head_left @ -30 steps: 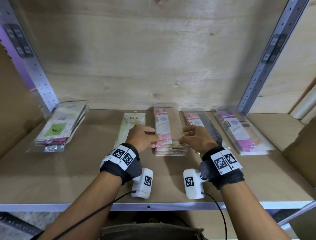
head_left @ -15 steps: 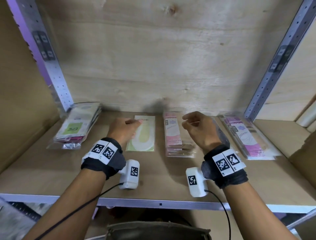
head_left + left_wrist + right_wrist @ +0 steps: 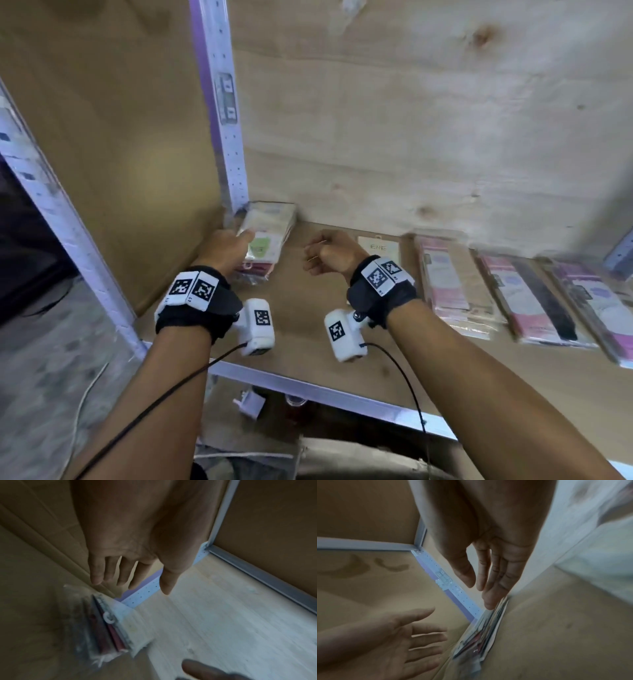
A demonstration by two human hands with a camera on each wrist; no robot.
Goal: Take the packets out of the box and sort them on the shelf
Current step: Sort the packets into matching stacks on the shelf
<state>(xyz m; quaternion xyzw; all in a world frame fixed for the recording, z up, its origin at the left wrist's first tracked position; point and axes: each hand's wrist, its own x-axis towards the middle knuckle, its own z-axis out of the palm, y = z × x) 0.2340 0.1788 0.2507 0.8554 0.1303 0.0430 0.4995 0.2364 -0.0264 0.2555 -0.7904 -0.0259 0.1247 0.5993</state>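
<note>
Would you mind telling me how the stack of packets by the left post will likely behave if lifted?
The stack of packets looks glossy, so probably slippery. Its layers lie fanned in the wrist views, so they may slide apart. Thin and flat, probably light, a bit floppy.

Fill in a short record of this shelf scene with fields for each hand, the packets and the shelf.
left hand: fingers spread, holding nothing, beside the corner stack
right hand: fingers straight, holding nothing
corner stack: bagged green-labelled packets by the perforated metal upright
other packets: cream ENE packet; pink-and-brown packet stack to its right
shelf: brown board
</note>
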